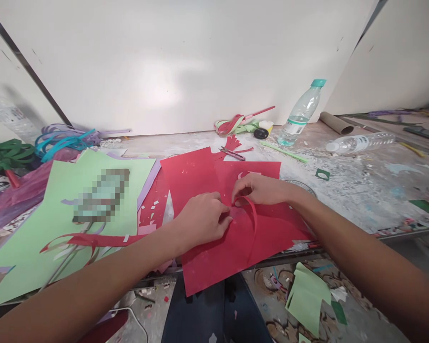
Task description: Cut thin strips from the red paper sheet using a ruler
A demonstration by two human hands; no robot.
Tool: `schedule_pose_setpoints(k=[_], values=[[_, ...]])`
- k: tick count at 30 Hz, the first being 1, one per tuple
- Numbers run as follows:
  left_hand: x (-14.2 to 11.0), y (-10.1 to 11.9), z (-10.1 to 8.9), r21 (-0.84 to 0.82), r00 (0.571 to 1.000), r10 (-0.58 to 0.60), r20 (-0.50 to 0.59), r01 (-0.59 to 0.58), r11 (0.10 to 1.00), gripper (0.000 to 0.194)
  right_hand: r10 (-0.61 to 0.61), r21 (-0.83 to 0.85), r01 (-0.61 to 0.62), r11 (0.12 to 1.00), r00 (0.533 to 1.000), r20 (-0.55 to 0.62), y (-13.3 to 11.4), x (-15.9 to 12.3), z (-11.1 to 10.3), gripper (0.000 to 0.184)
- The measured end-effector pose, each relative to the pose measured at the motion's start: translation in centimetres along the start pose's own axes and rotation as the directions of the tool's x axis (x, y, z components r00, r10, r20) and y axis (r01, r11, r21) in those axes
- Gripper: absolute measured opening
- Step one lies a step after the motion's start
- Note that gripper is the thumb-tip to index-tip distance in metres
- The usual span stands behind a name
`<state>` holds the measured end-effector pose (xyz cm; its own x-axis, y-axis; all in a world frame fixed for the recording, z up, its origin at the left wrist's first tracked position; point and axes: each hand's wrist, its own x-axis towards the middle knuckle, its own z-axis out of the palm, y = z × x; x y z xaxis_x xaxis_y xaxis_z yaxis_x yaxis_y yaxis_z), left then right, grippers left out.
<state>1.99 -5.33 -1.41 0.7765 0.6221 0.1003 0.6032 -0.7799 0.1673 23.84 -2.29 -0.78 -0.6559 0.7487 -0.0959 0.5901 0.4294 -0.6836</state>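
Sheets of red paper (207, 257) lie overlapping on the bench in front of me, one hanging over its front edge. My right hand (257, 188) pinches a narrow red paper strip (253, 216), which curls down over the sheets. Just to its left, my left hand (203, 219) rests on the red paper with curled fingers, thumb and forefinger close to the strip's end. Whatever is between those fingertips is too small to make out. Behind the hands lie small scissors (232, 153) beside a fringed red paper piece (231, 143).
Green paper sheets (32, 243) at left bear a blurred device (102, 195) with a cable. An upright bottle (302, 116), a lying bottle (361, 142) and a cardboard tube (336, 123) are at back right. Paper-strip bundles (66, 138) sit back left. Scraps (309, 297) litter the floor.
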Motion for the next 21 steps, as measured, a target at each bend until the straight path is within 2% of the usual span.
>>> schedule_pose_setpoints(k=[5, 9, 11, 14, 17, 21], values=[[0.0, -0.1, 0.2, -0.017, 1.0, 0.006, -0.016, -0.006, 1.0, 0.025, -0.091, -0.082, 0.085, 0.993, 0.993, -0.079, 0.4, -0.6, 0.5, 0.027], [0.0, -0.2, 0.2, -0.014, 1.0, 0.021, -0.01, -0.021, 1.0, 0.026, -0.186, -0.191, 0.148, 0.97, 0.962, -0.199, 1.1, -1.1, 1.6, 0.026], [0.0, -0.2, 0.1, -0.008, 1.0, 0.021, -0.006, -0.021, 1.0, 0.026, -0.203, -0.194, 0.158, 0.968, 0.95, -0.236, 1.4, -1.3, 2.0, 0.023], [0.0, -0.2, 0.1, 0.001, 1.0, 0.022, -0.013, -0.022, 1.0, 0.026, -0.171, -0.113, 0.146, 0.983, 0.951, -0.257, 1.8, -1.6, 2.1, 0.021], [0.0, -0.2, 0.1, 0.006, 0.999, 0.03, -0.015, -0.03, 1.0, 0.025, -0.113, -0.016, 0.113, 0.993, 0.957, -0.268, 2.1, -2.2, 1.2, 0.024], [0.1, -0.3, -0.3, -0.048, 1.0, 0.013, -0.005, -0.014, 0.999, 0.023, 0.055, 0.081, -0.035, 0.996, 0.961, -0.272, 1.8, -3.5, -0.7, 0.033]])
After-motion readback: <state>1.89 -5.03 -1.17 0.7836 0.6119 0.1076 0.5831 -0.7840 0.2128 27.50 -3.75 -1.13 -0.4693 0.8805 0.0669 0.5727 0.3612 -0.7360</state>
